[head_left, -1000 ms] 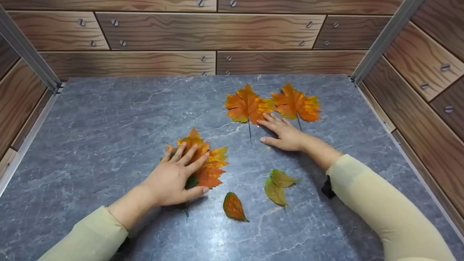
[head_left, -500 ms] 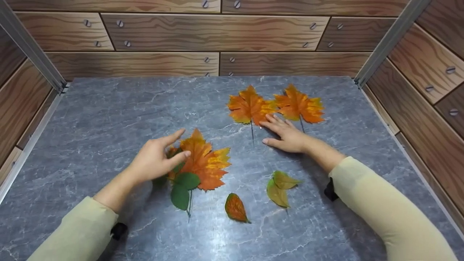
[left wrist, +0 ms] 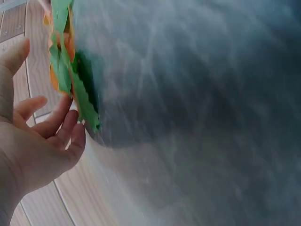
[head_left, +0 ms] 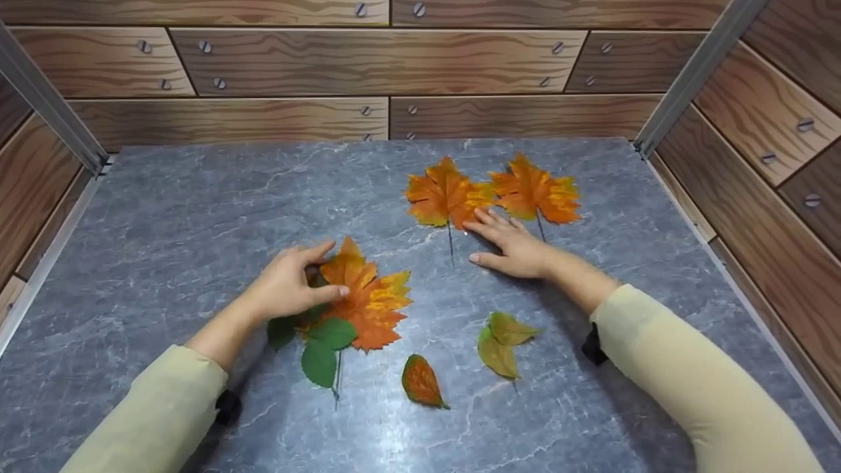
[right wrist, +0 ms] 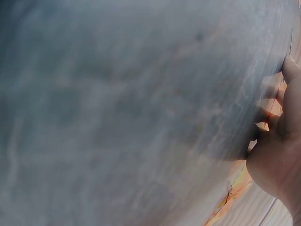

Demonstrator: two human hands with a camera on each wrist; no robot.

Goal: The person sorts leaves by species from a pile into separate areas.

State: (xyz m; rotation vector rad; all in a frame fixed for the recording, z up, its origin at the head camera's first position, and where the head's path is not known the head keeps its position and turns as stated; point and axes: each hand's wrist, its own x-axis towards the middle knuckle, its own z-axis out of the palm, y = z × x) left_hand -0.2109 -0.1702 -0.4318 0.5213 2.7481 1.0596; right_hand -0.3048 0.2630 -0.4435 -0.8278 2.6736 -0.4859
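Note:
My left hand [head_left: 282, 279] is at the left side of a large orange maple leaf [head_left: 368, 302], its thumb over the leaf's middle. A sprig of green leaves [head_left: 320, 364] lies partly beneath the maple leaf and partly hidden by the hand. In the left wrist view, loosely bent fingers [left wrist: 70, 146] reach the green leaf's edge [left wrist: 84, 101], while the thumb stands apart. My right hand [head_left: 516, 249] lies spread on the table, fingertips at the lower edge of a second maple leaf [head_left: 443, 194]. Just right of that one is a third maple leaf [head_left: 533, 190].
Nearer the front, a single reddish-brown leaf [head_left: 422, 381] and a pair of yellow-green leaves [head_left: 499, 351] lie on the grey marbled table [head_left: 217, 197]. Wood-patterned walls [head_left: 381, 62] stand along the back and sides.
My left hand was spread flat over the maple leaf; it lifted and shifted left, uncovering the green leaves, then came back to the leaf's left side. The right hand stays put.

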